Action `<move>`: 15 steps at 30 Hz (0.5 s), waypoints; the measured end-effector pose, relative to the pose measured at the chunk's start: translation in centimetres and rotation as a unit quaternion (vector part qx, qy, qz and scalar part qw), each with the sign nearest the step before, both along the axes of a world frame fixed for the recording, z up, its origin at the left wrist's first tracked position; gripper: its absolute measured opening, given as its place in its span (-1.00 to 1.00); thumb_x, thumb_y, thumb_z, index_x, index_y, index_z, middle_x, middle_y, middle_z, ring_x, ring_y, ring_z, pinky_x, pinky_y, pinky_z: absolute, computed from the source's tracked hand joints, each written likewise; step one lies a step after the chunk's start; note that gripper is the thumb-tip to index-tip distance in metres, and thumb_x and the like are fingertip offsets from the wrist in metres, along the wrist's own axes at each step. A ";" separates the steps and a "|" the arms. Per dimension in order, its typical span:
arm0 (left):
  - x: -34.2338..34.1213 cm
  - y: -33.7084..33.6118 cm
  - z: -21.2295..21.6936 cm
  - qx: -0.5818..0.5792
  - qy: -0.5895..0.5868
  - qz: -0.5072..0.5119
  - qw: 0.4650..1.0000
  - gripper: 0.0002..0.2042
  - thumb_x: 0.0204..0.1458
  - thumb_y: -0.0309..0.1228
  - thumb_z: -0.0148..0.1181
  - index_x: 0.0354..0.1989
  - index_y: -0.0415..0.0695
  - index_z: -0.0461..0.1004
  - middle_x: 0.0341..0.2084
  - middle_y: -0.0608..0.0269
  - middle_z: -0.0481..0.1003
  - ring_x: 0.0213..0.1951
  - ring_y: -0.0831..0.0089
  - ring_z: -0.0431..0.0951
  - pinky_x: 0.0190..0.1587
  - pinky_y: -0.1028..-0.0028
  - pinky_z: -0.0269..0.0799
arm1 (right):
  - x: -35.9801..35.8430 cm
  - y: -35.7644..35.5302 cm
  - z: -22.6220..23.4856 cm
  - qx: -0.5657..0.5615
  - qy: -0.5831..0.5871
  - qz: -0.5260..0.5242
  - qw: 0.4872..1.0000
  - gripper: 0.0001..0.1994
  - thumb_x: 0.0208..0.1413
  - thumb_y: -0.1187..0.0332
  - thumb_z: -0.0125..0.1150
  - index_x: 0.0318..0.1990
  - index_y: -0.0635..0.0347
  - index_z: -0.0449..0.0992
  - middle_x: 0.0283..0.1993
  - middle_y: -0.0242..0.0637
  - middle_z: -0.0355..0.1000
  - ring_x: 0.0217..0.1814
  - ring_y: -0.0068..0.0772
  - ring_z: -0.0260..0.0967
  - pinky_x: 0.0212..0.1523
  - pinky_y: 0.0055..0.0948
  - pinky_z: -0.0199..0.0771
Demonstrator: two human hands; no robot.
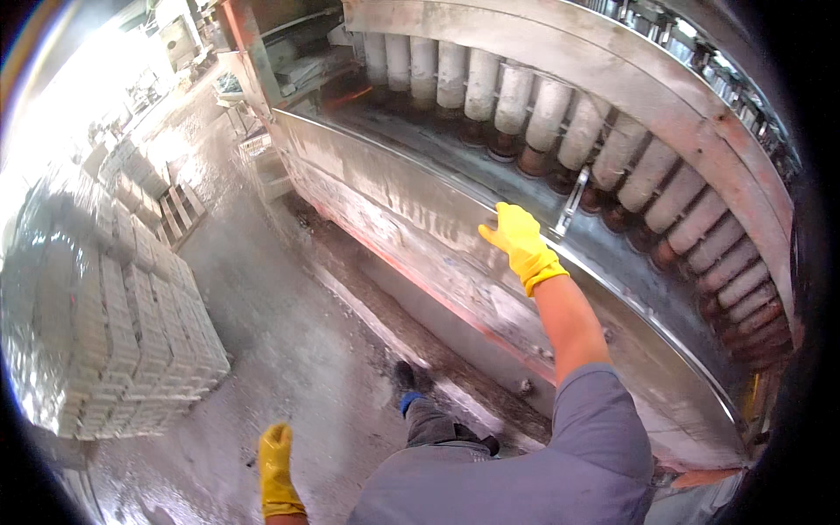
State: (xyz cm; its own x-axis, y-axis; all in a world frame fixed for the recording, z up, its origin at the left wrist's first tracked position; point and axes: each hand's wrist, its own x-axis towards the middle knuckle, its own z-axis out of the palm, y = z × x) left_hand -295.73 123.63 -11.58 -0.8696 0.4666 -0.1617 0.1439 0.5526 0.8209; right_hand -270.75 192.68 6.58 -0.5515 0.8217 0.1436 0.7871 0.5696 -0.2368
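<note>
Both my hands wear yellow rubber gloves. My right hand [521, 241] is stretched forward at the near metal rim [446, 179] of a long machine trough. Its thumb and forefinger stand apart, and nothing shows between them; whether the palm touches the rim is unclear. Just beyond it, a narrow metal bar [572, 201] crosses the trough. Low at my left side hangs my left hand [278, 472], over the floor and away from the machine. Its fingers are foreshortened and no held object is visible.
A row of pale cylindrical heads [516, 96] lines the trough's far side under a curved cover [560, 35]. To my left stands a stack of wrapped blocks [131, 324], with a wooden pallet [179, 210] farther back. A shallow ledge [385, 306] runs along the machine's foot.
</note>
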 end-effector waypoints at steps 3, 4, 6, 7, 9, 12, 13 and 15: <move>0.1 0.6 -3.1 -0.198 -0.076 0.010 0.977 -0.70 0.13 -0.28 0.33 -0.16 -0.31 0.66 -0.29 -0.02 0.69 -0.22 0.31 0.67 -0.08 0.30 0.57 | -7.8 3.8 0.2 -0.062 0.002 0.052 0.997 -0.36 0.05 -0.13 0.33 0.08 0.26 0.53 0.05 0.07 0.55 0.13 0.14 0.48 0.14 -0.03 0.46; 0.6 -2.2 -5.7 -0.209 -0.098 -0.013 0.973 -0.65 0.13 -0.20 0.31 -0.18 -0.31 0.67 -0.29 -0.02 0.69 -0.20 0.26 0.68 -0.05 0.23 0.57 | -9.9 5.3 -0.4 -0.095 0.008 0.104 0.990 -0.33 0.08 -0.18 0.27 0.11 0.25 0.52 0.10 0.09 0.53 0.19 0.16 0.45 0.18 -0.04 0.42; 1.1 -7.3 -10.6 -0.308 -0.129 -0.070 0.940 -0.57 0.10 -0.07 0.31 -0.17 -0.27 0.68 -0.28 0.03 0.70 -0.18 0.18 0.68 -0.05 0.14 0.57 | -12.2 7.8 -2.9 -0.125 0.031 0.115 0.985 -0.31 0.10 -0.21 0.24 0.13 0.26 0.51 0.13 0.12 0.51 0.21 0.17 0.43 0.20 -0.04 0.39; 1.9 -7.6 -11.7 -0.293 -0.161 -0.094 0.938 -0.54 0.08 -0.04 0.31 -0.17 -0.27 0.68 -0.27 0.04 0.70 -0.17 0.14 0.68 -0.06 0.11 0.57 | -13.3 9.0 -3.1 -0.125 0.034 0.123 0.984 -0.30 0.11 -0.22 0.23 0.14 0.27 0.51 0.15 0.13 0.50 0.23 0.17 0.42 0.21 -0.04 0.38; 0.7 -4.4 -12.1 -0.342 -0.223 -0.081 0.909 -0.56 0.08 -0.06 0.30 -0.19 -0.28 0.67 -0.29 0.01 0.69 -0.19 0.11 0.68 -0.08 0.10 0.56 | -16.2 10.6 -1.1 -0.187 -0.017 0.141 0.972 -0.29 0.15 -0.24 0.19 0.13 0.31 0.50 0.17 0.14 0.49 0.22 0.15 0.43 0.21 -0.04 0.38; -4.0 0.7 -10.7 -0.365 -0.254 -0.066 0.893 -0.58 0.09 -0.09 0.30 -0.22 -0.29 0.65 -0.31 -0.03 0.68 -0.22 0.07 0.67 -0.12 0.09 0.55 | -18.7 10.8 -0.2 -0.225 -0.038 0.163 0.960 -0.31 0.18 -0.22 0.18 0.10 0.33 0.51 0.11 0.17 0.51 0.18 0.16 0.44 0.17 -0.06 0.40; -6.1 2.2 -10.5 -0.366 -0.251 -0.063 0.894 -0.59 0.09 -0.11 0.30 -0.23 -0.30 0.65 -0.32 -0.04 0.67 -0.23 0.06 0.67 -0.13 0.09 0.54 | -19.1 11.1 -0.5 -0.232 -0.041 0.161 0.958 -0.31 0.18 -0.22 0.18 0.10 0.33 0.51 0.09 0.17 0.51 0.16 0.16 0.45 0.16 -0.07 0.41; -11.7 5.6 -10.4 -0.357 -0.234 -0.068 0.902 -0.61 0.10 -0.13 0.29 -0.25 -0.31 0.64 -0.33 -0.07 0.66 -0.25 0.03 0.66 -0.15 0.08 0.53 | -19.9 11.6 -0.9 -0.244 -0.047 0.157 0.956 -0.32 0.19 -0.21 0.18 0.08 0.33 0.52 0.05 0.18 0.53 0.12 0.18 0.46 0.13 -0.08 0.42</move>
State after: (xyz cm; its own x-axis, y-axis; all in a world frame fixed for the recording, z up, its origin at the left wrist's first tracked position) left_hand -307.38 129.20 -21.95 -0.5717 0.1956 -0.7968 -0.0195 0.9677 0.2515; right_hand -290.64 204.30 5.71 -0.7734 0.5703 -0.2766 0.6264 0.6208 -0.4714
